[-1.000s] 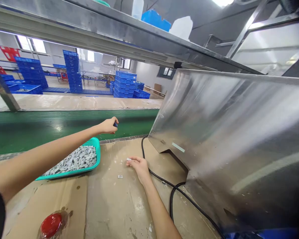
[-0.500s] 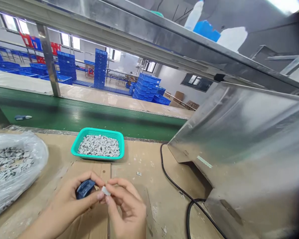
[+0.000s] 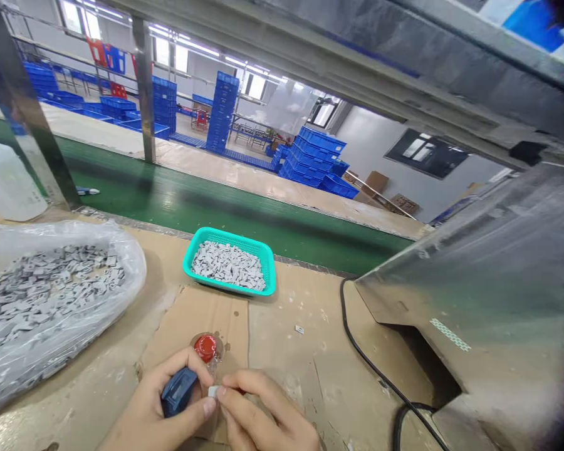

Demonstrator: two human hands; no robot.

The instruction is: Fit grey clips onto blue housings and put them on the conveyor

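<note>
Work at the table (image 3: 282, 369), seen from the head. The left hand (image 3: 153, 419) has its grip curled around a dark blue part (image 3: 178, 391), held between palm and fingers; its thumb and forefinger tips point toward a small pale chip (image 3: 213, 391). The right hand (image 3: 263, 413) has its grip pinching this chip, just right of the blue part. Beyond the hands, a red cap (image 3: 205, 347) sits on cardboard (image 3: 183, 319); farther back stands a teal basket (image 3: 269, 269) of grey pieces (image 3: 228, 263). Left: a clear bag (image 3: 134, 263) with similar pieces. Right: one loose piece (image 3: 299, 329) and a black cable (image 3: 361, 357).
</note>
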